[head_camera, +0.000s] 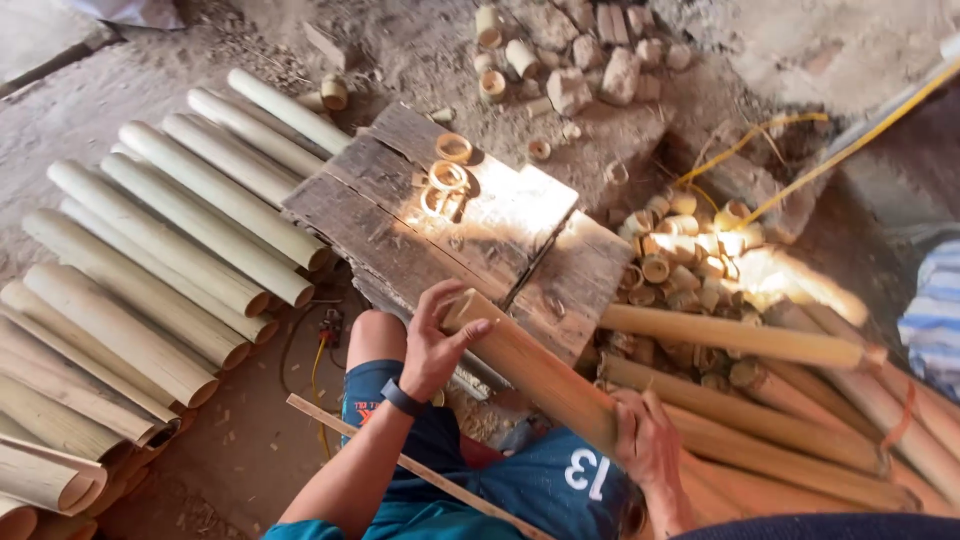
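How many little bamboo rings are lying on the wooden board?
3. One ring lies nearest the board's far edge, one just below it, and one closest to the hands. Glare may hide more.

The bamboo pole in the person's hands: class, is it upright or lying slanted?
Lying slanted. The bamboo pole runs from the wooden board down across the lap, left hand at its upper end.

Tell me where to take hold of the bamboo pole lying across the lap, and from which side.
Grip the bamboo pole on its round shaft, one hand near each end, probably from above. It lies slanted across the lap, its cut end near the wooden block. The left hand and right hand already grip it so.
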